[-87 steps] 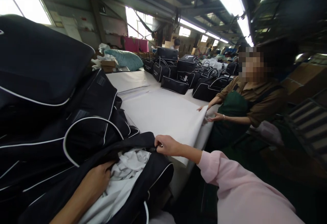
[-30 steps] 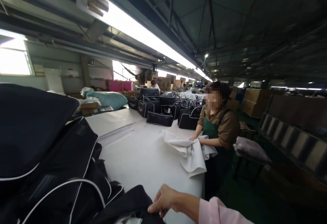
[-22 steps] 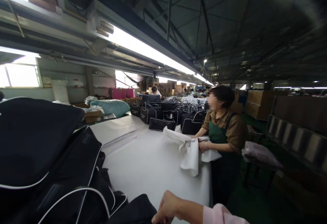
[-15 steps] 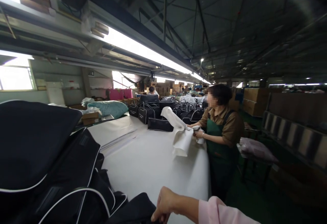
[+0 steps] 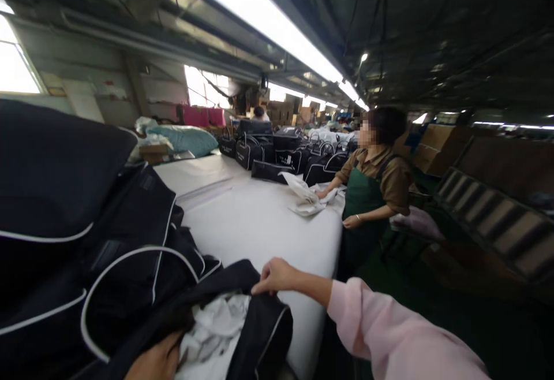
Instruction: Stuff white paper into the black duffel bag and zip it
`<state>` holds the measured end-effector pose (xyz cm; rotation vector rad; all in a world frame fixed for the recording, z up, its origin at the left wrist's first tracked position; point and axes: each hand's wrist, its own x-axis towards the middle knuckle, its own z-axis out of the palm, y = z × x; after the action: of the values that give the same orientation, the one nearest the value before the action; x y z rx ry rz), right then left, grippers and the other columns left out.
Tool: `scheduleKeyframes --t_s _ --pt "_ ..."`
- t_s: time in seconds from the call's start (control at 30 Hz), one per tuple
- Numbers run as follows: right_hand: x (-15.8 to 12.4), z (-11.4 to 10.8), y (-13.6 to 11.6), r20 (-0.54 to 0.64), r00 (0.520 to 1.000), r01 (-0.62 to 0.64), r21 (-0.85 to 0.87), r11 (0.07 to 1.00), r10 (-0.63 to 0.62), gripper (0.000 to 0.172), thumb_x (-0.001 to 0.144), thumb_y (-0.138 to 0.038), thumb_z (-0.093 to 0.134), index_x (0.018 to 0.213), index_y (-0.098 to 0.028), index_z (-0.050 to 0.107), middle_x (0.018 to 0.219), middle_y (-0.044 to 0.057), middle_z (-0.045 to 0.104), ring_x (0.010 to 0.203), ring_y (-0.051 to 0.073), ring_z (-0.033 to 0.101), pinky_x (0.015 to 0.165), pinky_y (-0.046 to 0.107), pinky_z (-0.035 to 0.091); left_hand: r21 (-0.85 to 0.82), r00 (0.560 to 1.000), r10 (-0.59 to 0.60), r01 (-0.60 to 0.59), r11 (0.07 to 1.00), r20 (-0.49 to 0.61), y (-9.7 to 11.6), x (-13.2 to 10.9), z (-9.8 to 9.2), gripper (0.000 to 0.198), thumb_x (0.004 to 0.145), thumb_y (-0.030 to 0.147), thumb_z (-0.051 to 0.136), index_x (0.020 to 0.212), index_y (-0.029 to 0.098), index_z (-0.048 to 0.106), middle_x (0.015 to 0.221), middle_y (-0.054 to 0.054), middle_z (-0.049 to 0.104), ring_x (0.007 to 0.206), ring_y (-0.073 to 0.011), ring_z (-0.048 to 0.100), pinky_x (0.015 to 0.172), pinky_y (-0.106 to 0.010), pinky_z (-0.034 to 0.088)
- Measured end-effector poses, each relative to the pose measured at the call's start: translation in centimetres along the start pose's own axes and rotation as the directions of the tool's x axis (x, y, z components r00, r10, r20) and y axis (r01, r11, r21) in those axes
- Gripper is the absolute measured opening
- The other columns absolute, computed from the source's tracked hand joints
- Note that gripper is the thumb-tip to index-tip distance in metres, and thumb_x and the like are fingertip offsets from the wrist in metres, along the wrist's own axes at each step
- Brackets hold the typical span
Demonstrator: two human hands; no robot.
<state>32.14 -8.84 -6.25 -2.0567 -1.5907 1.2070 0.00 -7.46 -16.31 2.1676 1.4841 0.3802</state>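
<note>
In front of me lies a black bag with white piping, its mouth gaping. Crumpled white paper fills the inside. My right hand pinches the far right edge of the bag's opening between thumb and fingers. At the bottom, my left hand reaches into the opening, beside the paper. Its fingertips are hidden by dark fabric, so their grip does not show. A white-edged handle arches up on the left, near several stacked black bags.
A white-covered table stretches away ahead. Across it, a co-worker in a green apron has one hand on white sheets. More black bags stand at the far end, with a teal sack on the left.
My view has tipped down. The bag's mouth now shows spread with paper inside, and my left hand has come into view. The co-worker's white sheet has gone down onto the table.
</note>
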Motion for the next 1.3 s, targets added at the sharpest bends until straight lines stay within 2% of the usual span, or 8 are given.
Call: scheduleKeyframes --t_s 0.13,0.33,0.53,0.63,0.73,0.9,1.1,1.3 --pt "1.3 -0.2 0.4 0.054 0.998 0.017 0.049 0.999 -0.02 0.02 0.072 -0.027 0.08 0.069 -0.012 0.067 0.052 -0.001 0.061 0.05 0.01 0.059 0.049 0.018 0.048 -0.021 0.997 0.01 -0.008 1.0 0.079 0.8 -0.7 -0.2 0.057 0.091 0.03 0.024 0.126 0.015 0.066 0.13 -0.011 0.065 0.124 -0.0295 0.06 0.112 -0.041 0.041" --pt "1.2 0.0 0.4 0.058 0.998 0.002 0.115 0.993 -0.009 0.009 0.072 -0.012 0.065 0.063 -0.01 0.065 0.051 0.001 0.061 0.051 0.012 0.059 0.049 0.02 0.048 0.015 0.995 -0.004 0.002 1.0 0.102 1.6 -1.0 -1.1 0.057 0.092 0.031 0.024 0.123 0.013 0.067 0.125 -0.013 0.068 0.122 -0.0302 0.061 0.113 -0.042 0.04" --pt "1.2 0.3 1.7 0.046 0.994 0.083 0.259 0.962 -0.098 0.01 0.074 -0.005 0.055 0.076 -0.011 0.063 0.058 -0.003 0.058 0.053 0.008 0.057 0.053 0.018 0.046 -0.01 0.996 0.04 -0.039 0.999 0.074 0.6 -0.7 -0.4 0.057 0.09 0.033 0.026 0.124 0.014 0.068 0.129 -0.012 0.066 0.124 -0.0306 0.059 0.115 -0.045 0.039" --pt "1.2 0.5 2.7 0.042 0.979 0.178 0.297 0.938 -0.199 0.026 0.076 -0.001 0.051 0.093 -0.013 0.067 0.065 -0.006 0.057 0.055 0.005 0.054 0.058 0.017 0.045 -0.023 0.994 0.013 -0.01 1.0 0.113 0.5 -0.7 -0.4 0.062 0.09 0.037 0.024 0.128 0.009 0.064 0.133 -0.014 0.063 0.128 -0.0312 0.057 0.117 -0.046 0.035" --pt "0.7 0.8 3.4 -0.002 0.947 0.316 0.204 0.927 -0.322 0.029 0.079 -0.003 0.049 0.095 -0.013 0.072 0.069 -0.003 0.06 0.058 0.006 0.055 0.06 0.018 0.044 -0.026 0.99 -0.025 0.029 0.999 0.141 0.9 -0.8 -0.7 0.064 0.089 0.039 0.023 0.13 0.011 0.063 0.134 -0.013 0.062 0.128 -0.031 0.056 0.118 -0.046 0.034" --pt "-0.8 1.3 3.8 -0.145 0.838 0.483 -0.254 0.838 -0.526 0.031 0.072 -0.001 0.054 0.092 -0.015 0.074 0.085 0.002 0.069 0.072 0.011 0.06 0.074 0.022 0.047 0.012 0.99 -0.026 0.025 1.0 0.138 1.3 -1.0 -1.0 0.064 0.089 0.036 0.02 0.128 0.01 0.064 0.132 -0.015 0.063 0.128 -0.0309 0.056 0.118 -0.046 0.033" --pt "-1.1 0.4 3.0 -0.015 0.863 0.481 -0.276 0.832 -0.505 0.018 0.073 -0.007 0.061 0.086 -0.018 0.066 0.071 -0.003 0.06 0.065 0.009 0.054 0.065 0.02 0.041 0.024 0.993 0.003 -0.006 1.0 0.116 0.8 -1.0 -0.8 0.062 0.091 0.035 0.021 0.129 0.012 0.064 0.13 -0.014 0.065 0.128 -0.0305 0.056 0.118 -0.046 0.034" --pt "0.1 0.7 3.5 -0.117 0.97 0.235 0.216 0.948 -0.213 0.015 0.076 -0.007 0.046 0.087 -0.016 0.051 0.07 -0.001 0.065 0.062 0.012 0.066 0.064 0.023 0.05 0.008 0.994 -0.002 0.001 1.0 0.105 0.9 -0.9 -0.7 0.062 0.09 0.034 0.022 0.127 0.01 0.065 0.133 -0.014 0.063 0.131 -0.0296 0.054 0.119 -0.044 0.032"
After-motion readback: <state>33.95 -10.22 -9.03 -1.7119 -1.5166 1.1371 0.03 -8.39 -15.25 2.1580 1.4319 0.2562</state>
